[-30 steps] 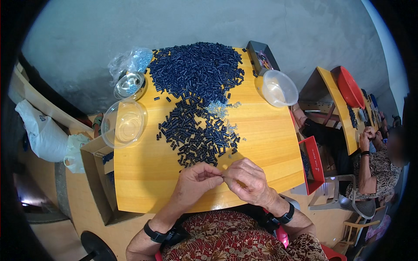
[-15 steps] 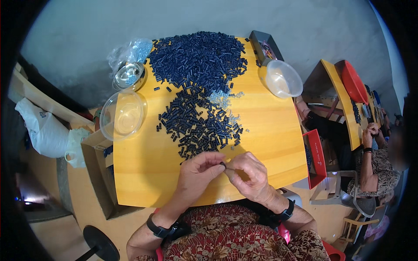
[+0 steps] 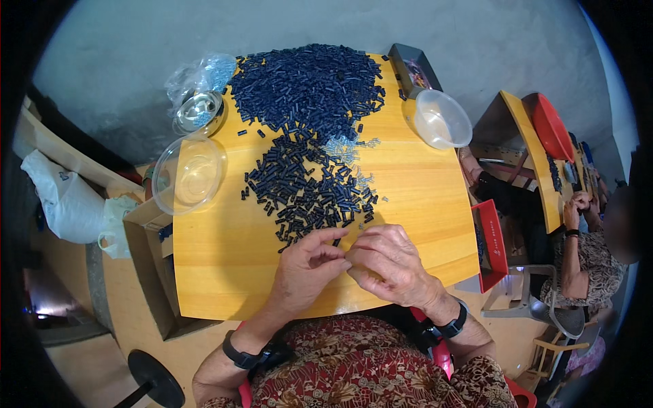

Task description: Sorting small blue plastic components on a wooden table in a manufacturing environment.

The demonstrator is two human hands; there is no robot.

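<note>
On my table [image 3: 425,204], short blue-black cylinders [image 3: 306,88] heaped; left fingers [image 3: 332,268], right fingers [image 3: 371,260] curled close, grip I can't tell.

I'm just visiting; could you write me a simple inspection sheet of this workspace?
Surface: yellow wood-grain tabletop, its far middle heavily covered.
Parts: large heap of small dark-blue cylindrical pieces, a looser pile nearer; small silvery pieces beside them.
Clutter: clear round bowl at the left edge, translucent bowl and grey tray at right.
Hands: left hand and right hand meet or nearly meet; anything held is too hidden to tell.
Cables: nothing seen.
Surroundings: grey wall; cardboard box left; another person right.
</note>
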